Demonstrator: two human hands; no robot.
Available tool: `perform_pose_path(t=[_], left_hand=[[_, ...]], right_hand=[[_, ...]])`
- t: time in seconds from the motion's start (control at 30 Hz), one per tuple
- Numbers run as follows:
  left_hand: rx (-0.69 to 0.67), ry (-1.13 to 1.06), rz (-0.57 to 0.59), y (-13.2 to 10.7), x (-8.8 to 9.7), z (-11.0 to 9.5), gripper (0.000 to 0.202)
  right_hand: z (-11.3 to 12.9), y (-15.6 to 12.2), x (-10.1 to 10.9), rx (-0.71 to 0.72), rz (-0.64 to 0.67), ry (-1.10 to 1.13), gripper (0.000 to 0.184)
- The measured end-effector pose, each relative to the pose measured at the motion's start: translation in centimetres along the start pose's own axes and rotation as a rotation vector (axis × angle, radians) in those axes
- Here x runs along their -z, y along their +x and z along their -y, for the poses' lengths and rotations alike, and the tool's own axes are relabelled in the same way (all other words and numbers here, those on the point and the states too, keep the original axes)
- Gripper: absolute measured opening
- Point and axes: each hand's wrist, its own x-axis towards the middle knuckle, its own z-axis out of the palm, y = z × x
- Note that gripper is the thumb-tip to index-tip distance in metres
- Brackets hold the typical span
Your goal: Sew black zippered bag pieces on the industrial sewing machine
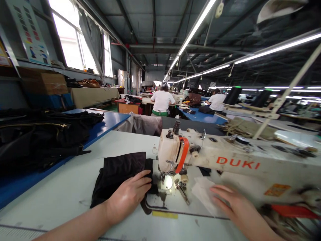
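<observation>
My left hand (pixel 127 197) lies flat on a folded piece of black fabric (pixel 122 165), its fingers stretched toward the needle area of a white sewing machine (pixel 170 150). The fabric rests on the pale sewing table, left of the needle. My right hand (pixel 233 201) is under the machine's arm, with its fingers on a thin white piece (pixel 204 192), cloth or paper. The thumb and fingers seem closed on this piece's right edge. A small lamp lights the bare needle plate (pixel 167 182) between my hands.
A pile of black garments with zips (pixel 42 137) lies on a blue table (pixel 100 129) at the left. Khaki fabric (pixel 248 127) and black thread cones (pixel 232 96) stand behind the machine. Two people in white tops (pixel 163 100) sit farther back.
</observation>
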Motion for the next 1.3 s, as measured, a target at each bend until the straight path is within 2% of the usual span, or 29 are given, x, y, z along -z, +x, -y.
perform_pose_path(t=[0.1, 0.2, 0.33, 0.47, 0.7, 0.97, 1.13, 1.3], left_hand=[[0.01, -0.01, -0.001, 0.0, -0.1, 0.0, 0.026], [0.013, -0.012, -0.016, -0.2, -0.3, 0.1, 0.027], [0.008, -0.019, -0.042, -0.4, -0.5, 0.2, 0.027], [0.008, -0.01, -0.027, -0.4, -0.5, 0.1, 0.027], [0.012, -0.04, -0.061, -0.3, -0.5, 0.2, 0.028], [0.045, -0.068, -0.028, -0.4, -0.4, 0.2, 0.028], [0.046, -0.091, -0.048, -0.4, -0.7, 0.3, 0.03], [0.042, -0.101, -0.05, -0.3, -0.6, 0.3, 0.03]], right_hand=[[0.9, -1.6, -0.2, 0.089, 0.028, -0.047, 0.027], [0.7, -2.4, -1.0, 0.144, 0.002, -0.089, 0.026], [0.4, -2.7, -1.5, 0.147, -0.073, -0.122, 0.038], [0.8, -2.2, -1.2, 0.031, -0.083, -0.082, 0.026], [0.6, -0.9, -1.0, -0.268, -0.133, 0.19, 0.028], [0.8, 0.2, 0.0, -0.367, -0.072, 0.315, 0.028], [1.2, 0.7, -0.2, -0.474, -0.055, 0.357, 0.023], [1.2, 0.9, -0.6, -0.503, -0.069, 0.42, 0.028]])
